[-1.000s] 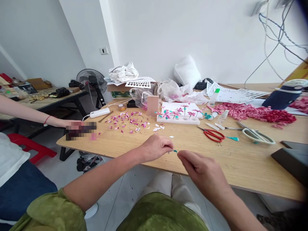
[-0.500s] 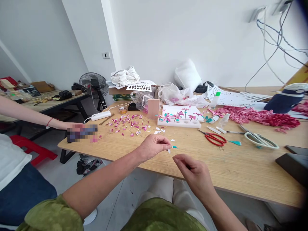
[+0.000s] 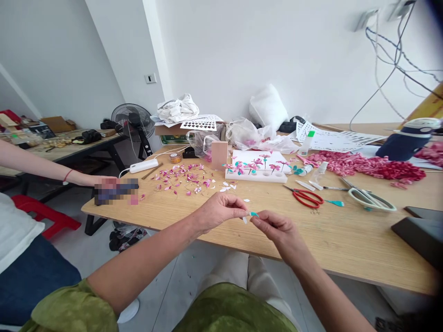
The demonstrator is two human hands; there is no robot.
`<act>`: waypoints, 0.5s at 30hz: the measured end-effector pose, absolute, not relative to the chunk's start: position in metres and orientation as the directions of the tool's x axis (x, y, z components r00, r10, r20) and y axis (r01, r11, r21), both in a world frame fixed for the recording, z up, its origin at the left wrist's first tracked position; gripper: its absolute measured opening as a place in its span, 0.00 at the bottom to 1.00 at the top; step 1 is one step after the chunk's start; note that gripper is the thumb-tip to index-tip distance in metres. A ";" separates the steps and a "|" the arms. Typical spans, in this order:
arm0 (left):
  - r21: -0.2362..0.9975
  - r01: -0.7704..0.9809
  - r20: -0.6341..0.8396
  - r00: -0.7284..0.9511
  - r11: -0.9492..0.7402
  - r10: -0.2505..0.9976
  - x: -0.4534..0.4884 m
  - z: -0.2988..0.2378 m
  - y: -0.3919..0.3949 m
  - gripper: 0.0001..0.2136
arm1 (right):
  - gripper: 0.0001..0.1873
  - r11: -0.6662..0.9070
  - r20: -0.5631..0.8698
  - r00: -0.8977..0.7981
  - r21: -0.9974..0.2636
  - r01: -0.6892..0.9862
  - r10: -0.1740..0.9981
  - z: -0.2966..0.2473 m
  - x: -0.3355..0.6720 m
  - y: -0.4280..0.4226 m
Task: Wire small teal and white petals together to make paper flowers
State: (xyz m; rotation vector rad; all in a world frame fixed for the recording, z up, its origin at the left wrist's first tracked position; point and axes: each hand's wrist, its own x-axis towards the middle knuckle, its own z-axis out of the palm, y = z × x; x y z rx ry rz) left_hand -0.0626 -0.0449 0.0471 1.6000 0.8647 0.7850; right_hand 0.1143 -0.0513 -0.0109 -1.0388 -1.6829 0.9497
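My left hand (image 3: 223, 211) pinches a small teal piece (image 3: 254, 214) between thumb and forefinger, just above the table's front edge. My right hand (image 3: 278, 227) has its thumb and fingertips closed at the piece's other end, so the two hands almost meet. Just below the left fingertips shows a small white petal-shaped piece (image 3: 245, 220); whether it is held or lies on the table I cannot tell. Another white petal (image 3: 246, 200) lies behind the hands. Beyond them, pink and teal flowers (image 3: 258, 164) on stems stand in a white foam block (image 3: 256, 176).
Loose pink petals (image 3: 188, 175) are scattered left of the block. To the right lie red-handled scissors (image 3: 308, 198), white-handled scissors (image 3: 372, 198), a spray bottle (image 3: 319, 174) and a pink fabric heap (image 3: 367, 166). Another person's arm (image 3: 48, 163) reaches in at the left.
My right hand has moved up to the left hand, and its fingertips now meet the teal piece. The left hand stays nearly still, and the view has shifted slightly.
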 end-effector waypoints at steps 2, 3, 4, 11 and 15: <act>0.985 0.124 0.054 0.445 -0.121 0.894 -0.063 0.042 -0.041 0.03 | 0.10 0.354 0.315 -0.178 -0.896 0.270 0.932 -0.024 0.106 -0.060; 0.980 0.150 0.058 0.420 -0.132 0.906 -0.063 0.040 -0.039 0.03 | 0.10 0.367 0.330 -0.164 -0.870 0.330 0.929 -0.028 0.103 -0.066; 0.969 0.193 0.066 0.401 -0.154 0.914 -0.063 0.038 -0.037 0.03 | 0.10 0.389 0.356 -0.158 -0.827 0.405 0.921 -0.030 0.100 -0.072; 0.737 0.472 0.161 0.574 -0.485 0.803 -0.061 0.044 -0.040 0.06 | 0.10 0.522 0.507 -0.284 -0.420 0.742 0.813 0.007 0.109 -0.089; 0.809 0.360 0.115 0.677 -0.464 0.727 -0.061 0.050 -0.047 0.05 | 0.10 0.512 0.391 -0.332 -0.628 0.586 0.859 0.021 0.120 -0.060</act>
